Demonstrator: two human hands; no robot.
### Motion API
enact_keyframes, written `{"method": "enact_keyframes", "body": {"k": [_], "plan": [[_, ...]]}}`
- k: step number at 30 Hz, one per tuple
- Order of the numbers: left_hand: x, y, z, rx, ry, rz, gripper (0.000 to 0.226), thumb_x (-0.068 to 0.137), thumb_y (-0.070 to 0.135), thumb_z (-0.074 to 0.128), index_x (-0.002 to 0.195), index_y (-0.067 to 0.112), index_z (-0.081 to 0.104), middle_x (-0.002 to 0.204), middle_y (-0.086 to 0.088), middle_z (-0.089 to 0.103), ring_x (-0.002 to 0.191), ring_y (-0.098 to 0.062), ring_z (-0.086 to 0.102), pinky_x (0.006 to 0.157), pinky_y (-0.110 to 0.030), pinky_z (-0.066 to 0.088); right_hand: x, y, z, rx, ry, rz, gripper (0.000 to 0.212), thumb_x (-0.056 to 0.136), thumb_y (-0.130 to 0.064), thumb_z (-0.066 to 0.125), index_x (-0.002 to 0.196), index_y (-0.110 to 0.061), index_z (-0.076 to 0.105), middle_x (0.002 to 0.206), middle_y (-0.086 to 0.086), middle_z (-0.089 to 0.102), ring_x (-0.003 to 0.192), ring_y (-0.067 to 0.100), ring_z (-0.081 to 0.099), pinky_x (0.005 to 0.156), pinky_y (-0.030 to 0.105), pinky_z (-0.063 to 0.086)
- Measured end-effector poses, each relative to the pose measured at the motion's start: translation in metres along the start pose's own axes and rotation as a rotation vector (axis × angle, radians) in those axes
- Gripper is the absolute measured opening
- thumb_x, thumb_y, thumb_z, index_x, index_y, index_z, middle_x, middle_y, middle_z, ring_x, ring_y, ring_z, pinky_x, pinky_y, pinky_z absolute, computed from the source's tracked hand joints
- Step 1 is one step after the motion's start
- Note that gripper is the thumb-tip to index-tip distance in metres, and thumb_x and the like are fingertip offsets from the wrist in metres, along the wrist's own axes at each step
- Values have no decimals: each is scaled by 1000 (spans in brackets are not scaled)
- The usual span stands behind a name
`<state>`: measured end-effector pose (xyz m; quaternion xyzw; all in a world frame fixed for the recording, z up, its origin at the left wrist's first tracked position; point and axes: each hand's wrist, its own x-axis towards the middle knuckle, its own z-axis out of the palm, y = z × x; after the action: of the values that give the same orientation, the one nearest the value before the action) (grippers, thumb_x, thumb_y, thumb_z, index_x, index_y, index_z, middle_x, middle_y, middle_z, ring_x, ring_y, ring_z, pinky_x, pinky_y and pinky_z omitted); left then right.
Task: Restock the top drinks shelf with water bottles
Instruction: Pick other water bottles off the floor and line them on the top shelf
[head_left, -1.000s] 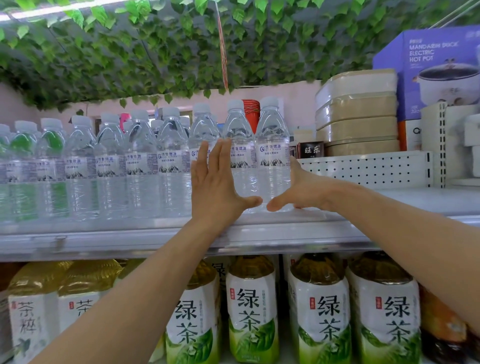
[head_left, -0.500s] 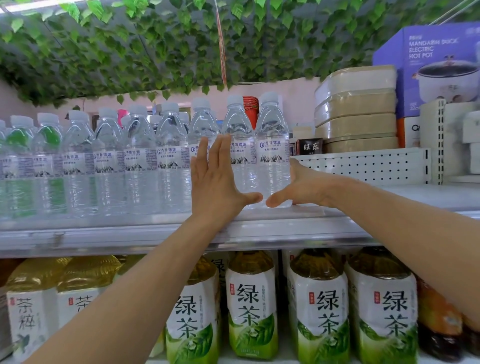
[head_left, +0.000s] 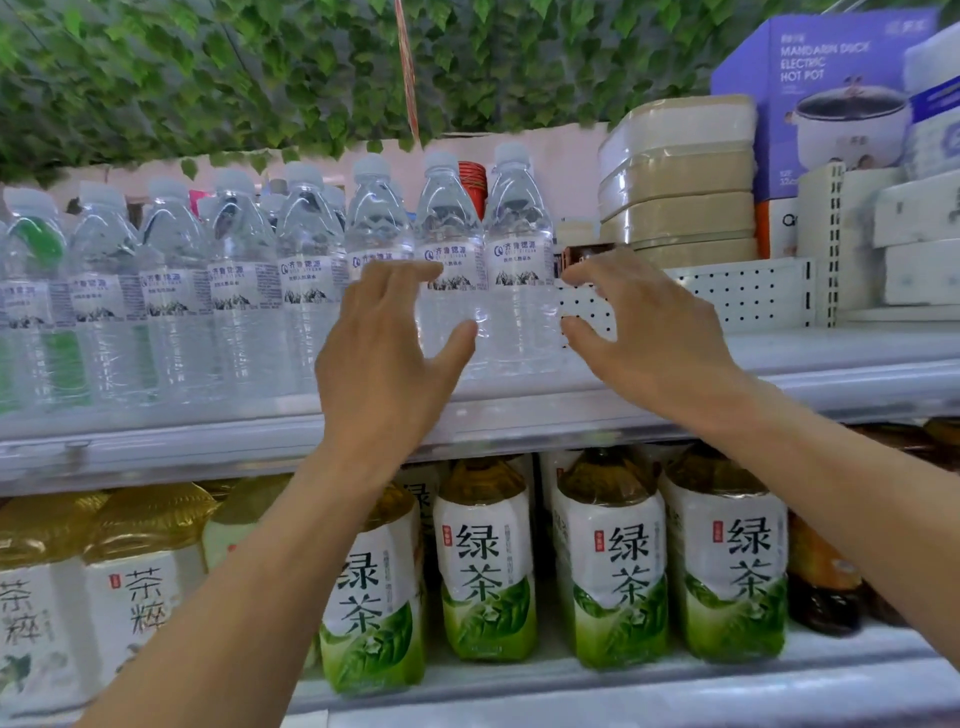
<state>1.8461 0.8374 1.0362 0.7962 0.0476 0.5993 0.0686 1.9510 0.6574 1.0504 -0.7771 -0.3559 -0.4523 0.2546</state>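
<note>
Plainly, nothing is held: the left hand and the right hand are spread with loosely bent fingers, apart from the water bottles, which are stood upright in a row on the top shelf. The two rightmost bottles are framed between the hands, just beyond them. Neither hand is clearly nearer. Rear rows and bottle bases are obscured, and the view is blurred.

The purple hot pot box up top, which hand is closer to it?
Right. The right hand is below and left of the hot pot box; the left hand is farther left.
</note>
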Motion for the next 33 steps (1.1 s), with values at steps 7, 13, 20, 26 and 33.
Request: {"method": "enact_keyframes", "body": {"k": [7, 13, 20, 26, 33], "plan": [[-81, 36, -18, -141, -138, 31, 39, 88, 46, 64, 125, 37, 54, 106, 19, 63, 83, -2, 60, 61, -27, 49, -81, -2, -26, -34, 76, -143, 26, 91, -23, 64, 116, -15, 67, 110, 4, 67, 94, 25, 65, 72, 36, 50], [-141, 56, -5, -154, -358, 26, 35, 86, 50, 58, 118, 34, 61, 89, 19, 64, 68, -1, 58, 56, -27, 49, -144, 16, -40, -10, 7, -102, 23, 92, -26, 60, 110, -17, 71, 95, -1, 70, 77, 26, 69, 61, 44, 55], [-218, 90, 31, -189, -652, -89, 25, 88, 49, 64, 110, 37, 63, 84, 21, 65, 70, -2, 60, 60, -29, 51, -232, 55, -44, 15, -309, 24, 24, 93, -27, 57, 113, -22, 70, 91, -4, 71, 72, 24, 66, 59, 42, 54], [-327, 116, 60, -260, -1129, -311, 24, 86, 51, 65, 109, 42, 62, 84, 25, 65, 80, -6, 64, 76, -34, 54, -339, 93, -39, -12, -750, 196, 23, 92, -36, 53, 111, -31, 64, 93, -8, 69, 91, 28, 67, 69, 38, 51], [-477, 142, 86, -349, -1459, -657, 19, 87, 42, 69, 105, 35, 67, 85, 17, 69, 83, -12, 67, 82, -31, 52, -488, 127, -21, 37, -1091, 484, 19, 94, -36, 51, 108, -30, 62, 101, -6, 70, 103, 26, 64, 70, 32, 45]]}}
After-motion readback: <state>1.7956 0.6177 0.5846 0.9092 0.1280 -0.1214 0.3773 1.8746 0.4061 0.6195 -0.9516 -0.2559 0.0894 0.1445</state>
